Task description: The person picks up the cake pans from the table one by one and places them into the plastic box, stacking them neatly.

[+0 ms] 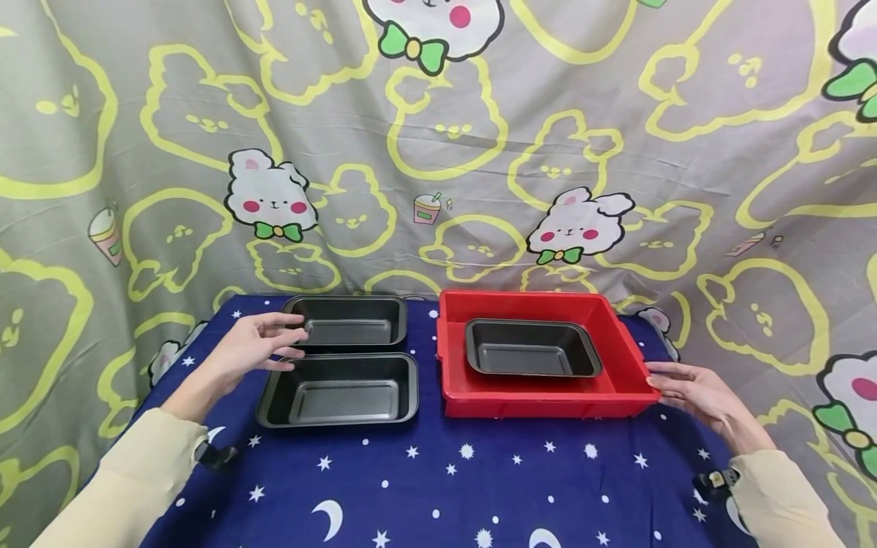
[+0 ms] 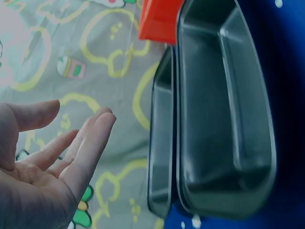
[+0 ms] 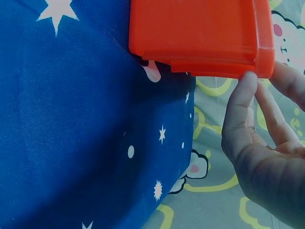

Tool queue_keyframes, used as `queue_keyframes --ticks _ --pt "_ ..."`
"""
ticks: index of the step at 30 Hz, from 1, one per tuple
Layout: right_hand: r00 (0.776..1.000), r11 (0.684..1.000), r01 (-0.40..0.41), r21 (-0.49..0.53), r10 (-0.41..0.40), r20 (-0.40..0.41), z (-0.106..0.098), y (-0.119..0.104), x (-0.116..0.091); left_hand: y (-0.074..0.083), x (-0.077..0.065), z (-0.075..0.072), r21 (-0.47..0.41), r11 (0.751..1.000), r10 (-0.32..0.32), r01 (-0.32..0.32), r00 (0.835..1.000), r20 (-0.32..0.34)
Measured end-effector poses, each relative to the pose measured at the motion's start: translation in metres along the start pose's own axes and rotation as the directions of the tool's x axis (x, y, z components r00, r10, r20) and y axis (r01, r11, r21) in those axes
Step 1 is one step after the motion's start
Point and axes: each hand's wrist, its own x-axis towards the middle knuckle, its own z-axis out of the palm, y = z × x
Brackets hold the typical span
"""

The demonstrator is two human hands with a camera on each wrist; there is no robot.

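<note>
The left hand (image 1: 260, 344), fingers spread apart, hovers beside two black pans (image 1: 346, 399) at the worktop's (image 1: 384, 472) back left corner. The right hand (image 1: 702, 394) pinches the right rim of a red tray (image 1: 541, 406) near the back edge; a smaller-looking pan (image 1: 530, 359) sits inside.

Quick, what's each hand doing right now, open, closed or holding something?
Left hand: open, holding nothing.
Right hand: closed, thumb and fingers gripping the red plastic tray at its rim.
</note>
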Motion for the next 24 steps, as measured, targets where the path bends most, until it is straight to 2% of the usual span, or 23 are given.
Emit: queue_keyframes --ticks 4,10,18,24 --pt "1.0 1.0 0.002 0.017 -0.002 0.002 0.001 -0.001 0.0 -0.014 -0.006 -0.011 0.024 1.0 -0.007 0.007 1.0 -0.022" --pt "0.999 0.995 0.01 0.101 -0.013 0.03 0.001 -0.003 -0.002 -0.032 -0.014 -0.022 0.042 0.998 -0.043 0.044 0.998 -0.034" --pt "1.0 0.996 0.008 0.085 -0.01 0.025 0.0 -0.001 -0.002 -0.061 -0.019 -0.037 0.045 0.996 -0.075 0.077 0.996 -0.054" --pt "1.0 0.996 0.004 0.092 -0.006 0.019 0.001 -0.001 -0.002 -0.083 -0.023 -0.042 0.02 0.994 -0.108 0.109 0.993 -0.057"
